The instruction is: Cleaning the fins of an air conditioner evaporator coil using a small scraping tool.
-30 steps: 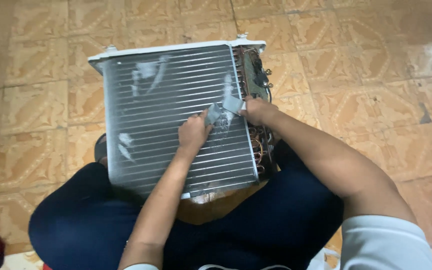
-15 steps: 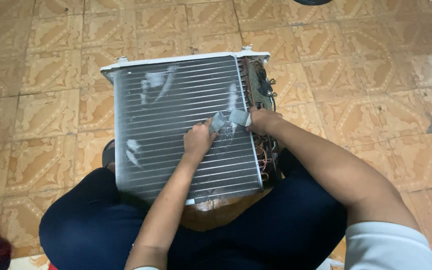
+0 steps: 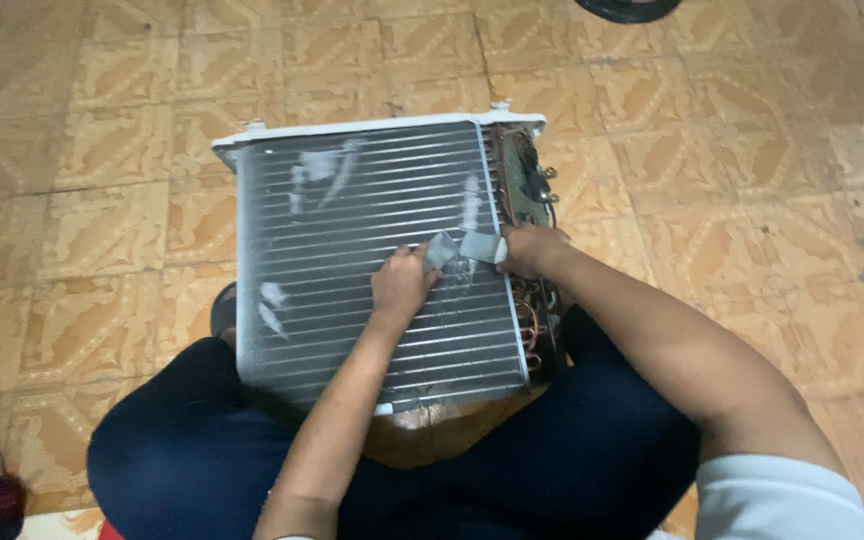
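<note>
A big metal coil with thin silver fins (image 3: 352, 260) rests on the person's lap, its far end on the tiled floor (image 3: 732, 150). A strip of silver tape (image 3: 464, 247) lies across the coil near its right edge. The left hand (image 3: 402, 285) pinches the left end of the tape, fingers pressed together on it. The right hand (image 3: 530, 250) holds the right end, fingers closed on it, just beside the copper pipes (image 3: 527, 320).

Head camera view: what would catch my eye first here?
A large finned metal coil unit fills the middle, propped on the tiled floor against the seated person's dark-trousered legs. Over its right half, the left hand and right hand hold a strip of grey tape between them.
</note>
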